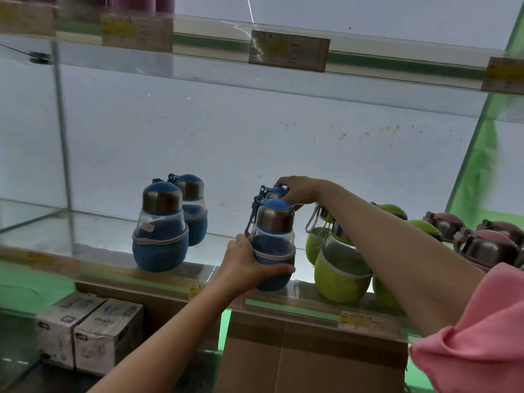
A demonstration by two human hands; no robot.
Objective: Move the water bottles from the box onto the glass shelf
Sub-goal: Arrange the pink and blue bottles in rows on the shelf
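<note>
- Left hand [243,265] — grip wrapped round the blue sleeve at the base of the front blue bottle [273,242]; thumb across the front, fingers behind. Bottle upright, at the front edge of the glass shelf [107,236].
- Right hand [297,191] — grip pinching the blue cap of the rear blue bottle [273,192], which stands directly behind the front one and is mostly hidden by it.
- Two more blue bottles [161,225] stand upright well to the left on the same shelf, one behind the other.
- Green bottles [340,265] just right of the held pair; pink bottles [487,245] farther right.
- Price tags [289,51] on the shelf edges: yellow patch, print too blurred to read.
- Small sticker on the front left bottle: unreadable.
- Cardboard box [312,355] beneath the shelf; two small printed cartons [90,333] to its left, text illegible.
</note>
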